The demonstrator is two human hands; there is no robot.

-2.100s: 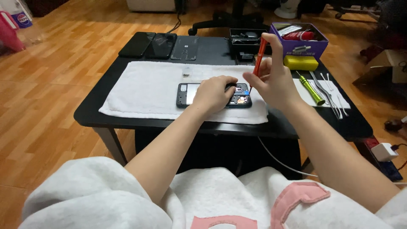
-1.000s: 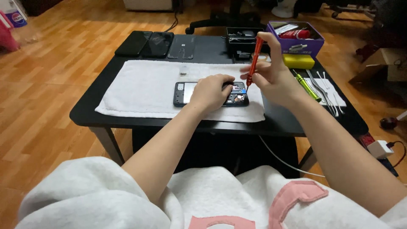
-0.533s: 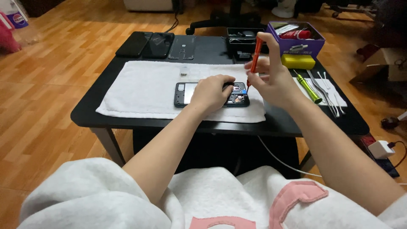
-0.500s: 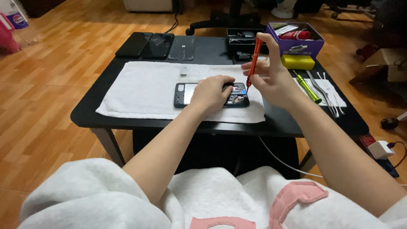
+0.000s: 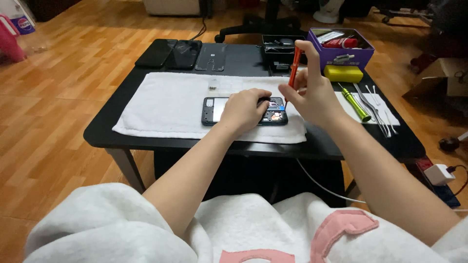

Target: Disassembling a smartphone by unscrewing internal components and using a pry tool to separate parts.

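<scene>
While the phone lies on the towel:
Phone (image 5: 213, 109): opened, mid-towel (image 5: 161, 102).
Left hand (image 5: 243, 109): flat, pressing phone, gripping nothing.
Right hand (image 5: 312, 95): pinches red screwdriver (image 5: 293, 68) upright, tip at phone's right end.

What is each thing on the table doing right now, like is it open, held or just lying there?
Opened phone: back off, insides showing, flat on the towel.
White towel: spread flat.
Left hand: resting on the phone.
Right hand: gripping the screwdriver.
Orange screwdriver: upright, tip down at the phone.
Green screwdriver: lying unused.
Purple box: open, no lid on.
Yellow sponge: lying beside the box.
</scene>
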